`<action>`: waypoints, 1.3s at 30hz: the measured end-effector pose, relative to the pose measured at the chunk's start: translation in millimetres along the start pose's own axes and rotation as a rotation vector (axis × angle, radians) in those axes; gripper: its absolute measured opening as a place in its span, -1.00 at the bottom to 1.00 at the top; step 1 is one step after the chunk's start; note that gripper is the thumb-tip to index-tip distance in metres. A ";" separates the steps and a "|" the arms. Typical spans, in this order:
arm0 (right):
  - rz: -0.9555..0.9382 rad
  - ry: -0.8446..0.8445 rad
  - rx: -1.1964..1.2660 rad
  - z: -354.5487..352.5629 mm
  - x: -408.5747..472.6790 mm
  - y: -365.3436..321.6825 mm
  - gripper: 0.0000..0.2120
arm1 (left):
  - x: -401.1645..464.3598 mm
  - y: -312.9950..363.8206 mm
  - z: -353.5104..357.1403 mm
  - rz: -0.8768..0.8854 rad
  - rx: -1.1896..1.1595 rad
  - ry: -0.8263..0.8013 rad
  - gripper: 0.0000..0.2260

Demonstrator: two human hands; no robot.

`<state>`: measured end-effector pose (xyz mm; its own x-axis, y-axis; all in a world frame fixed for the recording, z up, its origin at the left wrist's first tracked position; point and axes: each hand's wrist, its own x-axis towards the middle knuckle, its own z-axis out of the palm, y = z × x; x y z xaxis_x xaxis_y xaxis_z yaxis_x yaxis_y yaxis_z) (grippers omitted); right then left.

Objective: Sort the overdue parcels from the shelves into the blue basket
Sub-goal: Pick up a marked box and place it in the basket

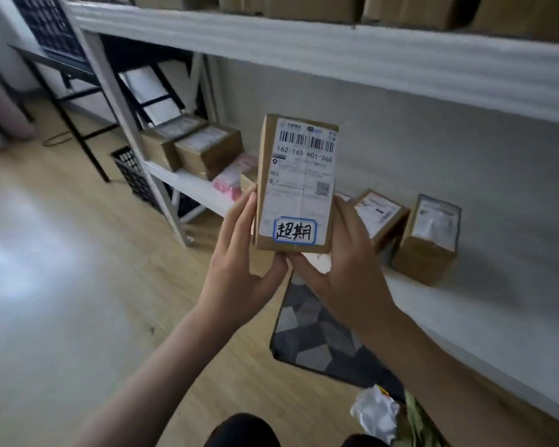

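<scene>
I hold a small brown cardboard parcel (296, 185) upright in front of the shelf, its white shipping label facing me. A blue-framed sticker with handwritten characters sits at the label's lower end. My left hand (242, 253) grips its left edge and bottom. My right hand (346, 253) grips its right edge and bottom. Other brown parcels stand on the white shelf (465, 317): two at the left (207, 150) and two at the right (428, 240). No blue basket shows in the head view.
An upper shelf (336, 50) carries more cardboard boxes. A dark crate (133, 175) stands on the wooden floor beside the shelf post. A grey patterned mat (317, 337) lies under the shelf, and crumpled white wrapping (375, 411) lies near my knees. A black-framed table stands at the far left.
</scene>
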<state>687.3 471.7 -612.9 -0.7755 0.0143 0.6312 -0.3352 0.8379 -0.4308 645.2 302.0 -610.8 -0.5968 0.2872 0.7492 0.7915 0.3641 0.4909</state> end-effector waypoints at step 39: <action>-0.210 -0.241 0.250 -94.4 531.2 -501.4 -0.28 | 413.5 55.1 -577.3 -0.222 0.231 0.116 -0.33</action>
<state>493.9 110.7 -0.8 -0.7697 -0.2960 0.5656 -0.5962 0.6500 -0.4712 518.2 -70.7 -17.2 -0.7216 0.0809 0.6875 0.5854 0.6014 0.5437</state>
